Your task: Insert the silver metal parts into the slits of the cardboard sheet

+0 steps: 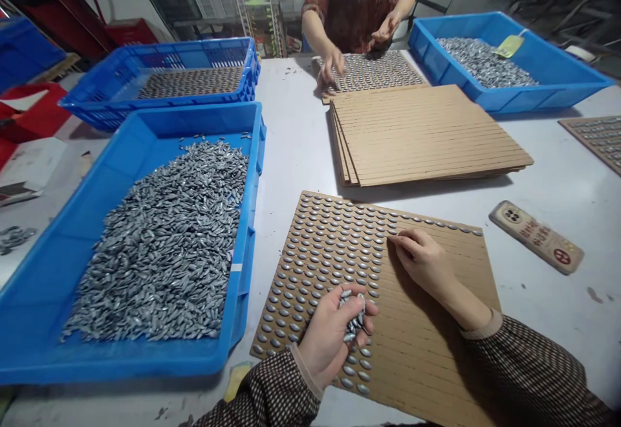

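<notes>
A slotted cardboard sheet (427, 343) lies before me, with rows of small grey spindle-shaped pieces (323, 233) covering its left part and a single row along its far edge. Cupped over the sheet, my left hand (334, 330) holds a handful of the same pieces (354, 314), the thumb resting on them. My right hand (422, 259) is pinched at the sheet, right of the filled rows; a small grey piece shows partly at its fingertips. To the left, a blue tray (255, 220) holds a large heap of loose pieces (169, 246).
Bare cardboard sheets (431, 136) are stacked beyond my sheet. A phone-shaped object (536, 236) lies at right. Across the table, a person's hands (332, 65) work over another filled sheet (378, 71). A blue basket (194, 94) and another blue tray (543, 94) stand farther back.
</notes>
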The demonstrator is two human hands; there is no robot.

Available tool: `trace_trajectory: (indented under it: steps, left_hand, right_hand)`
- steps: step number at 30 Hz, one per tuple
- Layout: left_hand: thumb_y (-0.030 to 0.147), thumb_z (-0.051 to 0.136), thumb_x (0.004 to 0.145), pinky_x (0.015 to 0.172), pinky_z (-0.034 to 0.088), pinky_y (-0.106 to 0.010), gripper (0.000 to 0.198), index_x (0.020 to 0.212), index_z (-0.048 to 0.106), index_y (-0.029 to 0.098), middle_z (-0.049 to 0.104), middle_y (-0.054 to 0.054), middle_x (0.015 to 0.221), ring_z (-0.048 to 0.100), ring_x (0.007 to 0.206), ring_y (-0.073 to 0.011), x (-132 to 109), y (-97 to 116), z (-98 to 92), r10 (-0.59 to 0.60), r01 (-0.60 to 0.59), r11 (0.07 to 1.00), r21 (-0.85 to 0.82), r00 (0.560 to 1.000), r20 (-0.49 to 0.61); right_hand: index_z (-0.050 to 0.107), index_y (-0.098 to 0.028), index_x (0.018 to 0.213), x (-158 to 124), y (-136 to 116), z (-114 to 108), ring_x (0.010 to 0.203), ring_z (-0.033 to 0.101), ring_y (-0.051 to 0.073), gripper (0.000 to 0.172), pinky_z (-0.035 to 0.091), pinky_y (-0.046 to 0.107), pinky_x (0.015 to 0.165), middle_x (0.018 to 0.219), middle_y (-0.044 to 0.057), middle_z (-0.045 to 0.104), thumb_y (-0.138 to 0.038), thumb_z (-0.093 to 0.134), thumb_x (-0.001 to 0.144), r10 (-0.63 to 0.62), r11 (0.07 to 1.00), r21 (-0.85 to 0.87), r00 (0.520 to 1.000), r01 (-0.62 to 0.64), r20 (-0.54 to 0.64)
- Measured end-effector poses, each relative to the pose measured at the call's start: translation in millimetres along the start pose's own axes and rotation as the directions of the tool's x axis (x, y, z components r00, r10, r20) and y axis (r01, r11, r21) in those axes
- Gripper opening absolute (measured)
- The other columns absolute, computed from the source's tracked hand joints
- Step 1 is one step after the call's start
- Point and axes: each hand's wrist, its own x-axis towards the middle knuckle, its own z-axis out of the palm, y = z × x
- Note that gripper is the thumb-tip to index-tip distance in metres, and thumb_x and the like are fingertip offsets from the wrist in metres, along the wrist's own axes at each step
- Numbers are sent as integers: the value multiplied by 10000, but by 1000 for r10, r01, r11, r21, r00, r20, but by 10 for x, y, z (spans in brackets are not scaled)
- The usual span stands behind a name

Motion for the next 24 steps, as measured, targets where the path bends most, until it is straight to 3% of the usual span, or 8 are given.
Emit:
trace_trajectory:
  steps: [4, 7, 10, 14, 20, 24]
  left_hand:
    - [274, 640, 816, 455, 320, -184, 245, 1001, 537, 151, 654, -51, 828, 563, 617, -93, -6, -6, -10, 5, -5, 1000, 15, 1000, 10]
    - [291, 647, 822, 474, 330, -178, 264, 1016, 541, 147, 651, -50, 835, 560, 631, -85, -3, -4, -15, 8, -8, 1000, 18, 1000, -4]
    - [312, 656, 818, 447, 295, -175, 269, 994, 525, 157, 631, -27, 781, 535, 586, -75, 7, -9, -14, 30, -30, 999, 20, 1000, 5]
    - [334, 665, 814, 417, 238, -169, 261, 915, 485, 173, 588, 9, 706, 490, 532, -56, 9, -15, -2, 17, -17, 1000, 19, 1000, 8]
    - [362, 660, 819, 418, 212, -167, 253, 842, 499, 169, 574, 13, 685, 455, 515, -42, -4, -5, 10, 14, -14, 999, 49, 1000, 6]
    - [344, 690, 792, 422, 207, -171, 254, 813, 509, 167, 568, 15, 650, 441, 506, -44, -6, -8, 7, 23, -23, 998, 65, 1000, -1]
  right_hand:
    - [675, -212, 1071, -16, -149, -123, 893, 625, 226, 237, 524, 362, 770, 1001, 107, 648, -267, 489, 935, 16, 999, 48, 1000, -17, 22]
    - [616, -215, 1186, -77, -450, -279, 834, 618, 200, 283, 517, 330, 720, 1000, 98, 638, -303, 518, 935, 69, 956, 270, 985, -111, 161]
    - [592, -225, 1221, -146, -778, -393, 764, 601, 165, 296, 498, 287, 670, 901, 58, 639, -308, 521, 945, 16, 819, 523, 921, -235, 389]
    - [644, -231, 1141, -174, -992, -408, 852, 611, 162, 236, 490, 288, 752, 939, 57, 652, -295, 515, 955, -45, 652, 667, 860, -360, 508]
    - [652, -177, 943, -177, -947, -334, 757, 640, 142, 179, 504, 277, 717, 825, 31, 688, -342, 655, 873, 25, 236, 713, 738, -660, 675]
    - [630, -154, 832, -221, -962, -317, 613, 587, 99, 237, 460, 218, 561, 750, 19, 685, -376, 711, 821, 81, 146, 658, 672, -739, 736]
